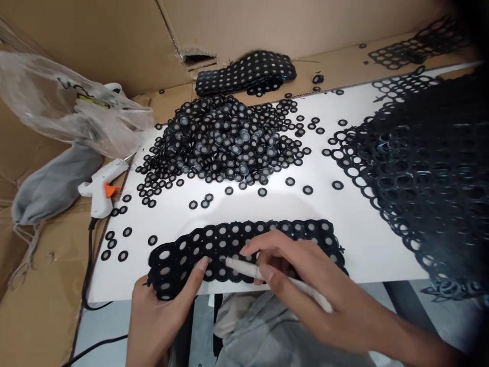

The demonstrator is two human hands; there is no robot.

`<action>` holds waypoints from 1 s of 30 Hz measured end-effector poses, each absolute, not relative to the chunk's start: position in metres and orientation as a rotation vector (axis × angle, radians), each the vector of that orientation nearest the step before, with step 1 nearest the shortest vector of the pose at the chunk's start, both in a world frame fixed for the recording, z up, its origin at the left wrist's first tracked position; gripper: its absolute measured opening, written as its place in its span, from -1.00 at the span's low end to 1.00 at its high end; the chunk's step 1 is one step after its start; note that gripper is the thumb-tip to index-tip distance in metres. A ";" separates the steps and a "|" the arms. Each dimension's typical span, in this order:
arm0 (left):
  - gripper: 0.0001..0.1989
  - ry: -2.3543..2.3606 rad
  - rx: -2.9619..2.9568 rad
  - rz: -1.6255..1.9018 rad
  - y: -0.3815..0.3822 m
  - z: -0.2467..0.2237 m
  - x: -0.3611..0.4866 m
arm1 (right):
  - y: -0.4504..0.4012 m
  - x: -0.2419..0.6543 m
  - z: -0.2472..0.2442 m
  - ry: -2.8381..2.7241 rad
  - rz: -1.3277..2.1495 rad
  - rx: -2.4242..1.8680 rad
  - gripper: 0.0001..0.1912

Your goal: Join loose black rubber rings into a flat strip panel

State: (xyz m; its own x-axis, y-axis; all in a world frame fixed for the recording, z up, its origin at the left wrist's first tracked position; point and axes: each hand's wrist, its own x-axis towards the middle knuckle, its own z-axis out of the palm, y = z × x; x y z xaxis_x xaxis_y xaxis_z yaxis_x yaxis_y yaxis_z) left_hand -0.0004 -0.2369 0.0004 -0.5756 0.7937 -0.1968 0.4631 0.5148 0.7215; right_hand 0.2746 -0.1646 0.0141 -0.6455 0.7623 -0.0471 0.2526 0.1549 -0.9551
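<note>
A strip of joined black rings with pale round centres (248, 230) lies along the front edge of the white board. Gripping its left end is my left hand (164, 311), thumb on top and the other fingers hidden underneath. My right hand (305, 285) is closed around a white pen-like stick (244, 267). The stick's tip rests at or just above one of the strip's centres, close to my left thumb; contact cannot be made out. Behind the strip rises a heap of loose black rings with pale centres (229, 137).
A white glue gun (102, 188) with an orange trigger lies left, its black cord running down. Behind it are a grey cloth pouch (57, 178) and a clear plastic bag (114, 120). Black ring mesh (428, 168) is stacked right. Another ringed strip (244, 71) sits behind the heap.
</note>
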 end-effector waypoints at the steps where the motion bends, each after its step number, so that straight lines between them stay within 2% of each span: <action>1: -0.53 2.255 1.031 0.858 -0.236 0.000 -0.002 | -0.163 0.278 0.014 -1.981 1.506 -0.969 -0.68; 6: -0.51 2.287 1.014 0.873 -0.235 -0.006 -0.005 | -0.160 0.286 0.006 -1.894 1.587 -0.983 -0.75; 12: -0.47 2.330 0.952 0.922 -0.241 -0.009 -0.007 | -0.161 0.283 0.000 -1.947 1.593 -1.016 -0.72; 19: -0.57 2.244 1.000 1.085 -0.244 -0.005 -0.012 | -0.164 0.272 -0.003 -2.069 1.452 -0.933 -0.74; 22: -0.54 2.273 1.019 1.026 -0.254 -0.012 -0.023 | -0.160 0.272 -0.001 -1.973 1.531 -0.959 -0.80; 28: -0.53 2.251 1.183 1.020 -0.264 -0.018 -0.030 | -0.152 0.275 0.003 -1.769 1.691 -0.920 -0.77; 30: -0.54 2.215 1.284 0.849 -0.255 -0.015 -0.013 | -0.152 0.274 0.003 -1.736 1.697 -0.918 -0.78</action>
State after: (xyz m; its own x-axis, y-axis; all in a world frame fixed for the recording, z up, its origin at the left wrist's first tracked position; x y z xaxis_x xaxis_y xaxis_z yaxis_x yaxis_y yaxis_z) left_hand -0.0125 -0.2553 -0.0153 -0.4718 0.8791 -0.0681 0.6085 0.3805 0.6964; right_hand 0.2742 -0.1517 0.0033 -0.6224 0.7784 -0.0813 0.0988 -0.0249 -0.9948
